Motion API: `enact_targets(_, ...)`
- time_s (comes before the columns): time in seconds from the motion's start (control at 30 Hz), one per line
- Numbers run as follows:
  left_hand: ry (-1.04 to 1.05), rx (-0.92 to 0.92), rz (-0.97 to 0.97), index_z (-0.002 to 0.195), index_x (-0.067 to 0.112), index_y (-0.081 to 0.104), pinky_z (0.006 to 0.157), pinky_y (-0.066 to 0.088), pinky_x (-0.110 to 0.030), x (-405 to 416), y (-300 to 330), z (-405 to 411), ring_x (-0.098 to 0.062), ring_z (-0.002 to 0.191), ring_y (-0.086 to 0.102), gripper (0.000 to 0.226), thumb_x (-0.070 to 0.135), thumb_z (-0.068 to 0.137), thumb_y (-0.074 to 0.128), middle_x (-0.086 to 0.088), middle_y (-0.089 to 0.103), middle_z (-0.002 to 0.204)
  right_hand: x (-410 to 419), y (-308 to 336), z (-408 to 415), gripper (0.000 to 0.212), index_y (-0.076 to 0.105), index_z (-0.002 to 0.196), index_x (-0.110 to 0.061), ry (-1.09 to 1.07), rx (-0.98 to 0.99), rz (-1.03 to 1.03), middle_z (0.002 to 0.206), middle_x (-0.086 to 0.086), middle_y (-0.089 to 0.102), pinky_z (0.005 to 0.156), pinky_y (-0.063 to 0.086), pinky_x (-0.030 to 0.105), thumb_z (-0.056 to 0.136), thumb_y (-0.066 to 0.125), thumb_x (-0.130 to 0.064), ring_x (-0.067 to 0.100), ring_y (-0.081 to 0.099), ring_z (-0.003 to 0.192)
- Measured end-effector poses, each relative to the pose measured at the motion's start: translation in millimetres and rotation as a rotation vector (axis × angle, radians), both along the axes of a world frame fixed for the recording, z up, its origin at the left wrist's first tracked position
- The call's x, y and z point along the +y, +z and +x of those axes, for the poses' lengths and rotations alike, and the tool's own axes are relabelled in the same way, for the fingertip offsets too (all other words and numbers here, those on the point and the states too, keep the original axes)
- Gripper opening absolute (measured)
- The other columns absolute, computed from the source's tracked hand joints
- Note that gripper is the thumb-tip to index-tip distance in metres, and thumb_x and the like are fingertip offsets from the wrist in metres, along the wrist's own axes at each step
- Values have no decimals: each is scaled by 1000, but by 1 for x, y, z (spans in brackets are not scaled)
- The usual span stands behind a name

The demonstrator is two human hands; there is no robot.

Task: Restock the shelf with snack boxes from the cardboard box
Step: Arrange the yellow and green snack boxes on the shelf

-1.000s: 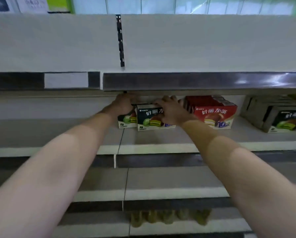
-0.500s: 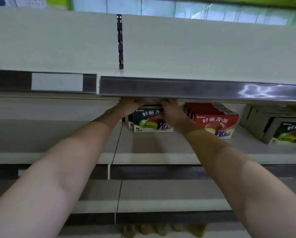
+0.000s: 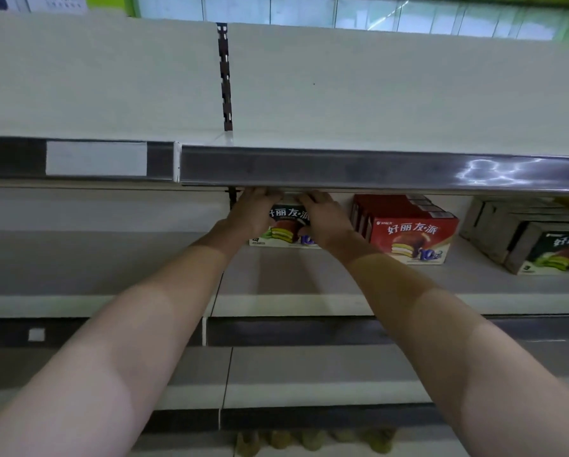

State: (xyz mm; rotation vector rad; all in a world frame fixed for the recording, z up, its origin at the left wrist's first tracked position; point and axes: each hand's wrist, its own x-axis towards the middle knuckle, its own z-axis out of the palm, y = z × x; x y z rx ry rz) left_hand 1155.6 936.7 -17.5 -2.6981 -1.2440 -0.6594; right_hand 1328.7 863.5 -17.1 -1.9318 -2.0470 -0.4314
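A dark green snack box with a green pie picture stands on the middle shelf, deep under the upper shelf's edge. My left hand grips its left side and my right hand grips its right side and top. My fingertips are partly hidden by the upper shelf rail. A row of red snack boxes stands just right of my right hand. The cardboard box is out of view.
More dark green snack boxes stand at the far right of the same shelf. The shelf left of my hands is bare. A lower shelf runs beneath, with yellowish packets at the bottom edge. A slotted upright runs up the back panel.
Both hands have pushed the green box further back under the upper shelf. The camera has tilted, so the upper shelf rail sits lower in view.
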Motion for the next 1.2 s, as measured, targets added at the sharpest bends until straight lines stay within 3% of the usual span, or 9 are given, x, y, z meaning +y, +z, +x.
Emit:
enact_targets(0.23, 121, 195, 166, 148, 2, 33, 118, 19, -43, -11, -2, 13, -37, 139, 29, 63, 21, 95, 60, -18, 30, 153, 6, -5, -8, 74, 33, 150, -11, -63, -74, 23, 153, 12, 38, 119, 20, 40, 88, 71, -24, 30, 32, 142)
enact_targets(0.43, 197, 263, 167, 147, 9, 37, 119, 14, -52, -23, 5, 11, -33, 138, 33, 62, 28, 92, 61, -12, 34, 152, 0, -4, -7, 82, 18, 156, -13, -72, -107, -59, 161, 9, 23, 122, 6, 50, 91, 66, -20, 27, 14, 150)
enact_targets(0.6, 188, 134, 169, 130, 13, 58, 101, 38, -41, -36, 21, 4, -33, 119, 52, 50, 28, 84, 69, -13, 58, 129, -14, 8, -5, 74, 34, 148, -10, -106, -96, 26, 148, 16, 39, 113, 25, 52, 84, 70, -14, 37, 32, 138)
enact_targets(0.73, 143, 61, 227, 134, 16, 53, 96, 42, -39, -49, 26, 2, -33, 116, 56, 53, 13, 83, 65, -12, 61, 128, -29, 9, -5, 65, 41, 142, -9, -121, -40, 112, 137, 19, 46, 107, 32, 50, 82, 67, -11, 39, 39, 128)
enact_targets(0.87, 31, -10, 172, 120, 16, 59, 69, 43, -33, -69, 27, 15, -34, 98, 63, 32, 14, 88, 57, -12, 66, 112, -56, 12, 2, 48, 55, 132, -8, -38, -26, 200, 119, 21, 55, 92, 38, 44, 84, 59, -9, 40, 49, 113)
enact_targets(1.0, -99, -31, 42, 99, 19, 63, 65, 46, -33, -91, 26, 45, -34, 89, 64, 16, 12, 86, 56, -11, 68, 99, -92, 19, 25, 29, 61, 115, -2, -13, -18, 172, 114, 23, 55, 83, 38, 34, 87, 56, -7, 38, 51, 110)
enact_targets(1.07, -149, -45, -34, 82, 22, 57, 65, 47, -33, -104, 26, 67, -33, 86, 64, 9, 13, 83, 58, -9, 67, 93, -112, 22, 43, 31, 60, 121, -7, -96, 46, 143, 126, 18, 54, 91, 43, 35, 91, 57, -13, 37, 51, 117)
enact_targets(1.13, -199, -56, -75, 82, 22, 58, 68, 50, -35, -121, 25, 90, -31, 85, 63, 8, 16, 85, 58, -9, 67, 93, -135, 21, 60, 30, 60, 121, -7, -147, 99, 157, 128, 18, 55, 96, 45, 36, 94, 57, -18, 37, 52, 117)
enact_targets(1.2, -237, -52, -84, 92, 20, 62, 70, 47, -34, -142, 24, 114, -30, 87, 61, 7, 18, 90, 56, -9, 65, 101, -162, 14, 76, 26, 62, 114, -3, -143, 112, 231, 123, 22, 58, 87, 50, 38, 93, 56, -16, 41, 57, 106)
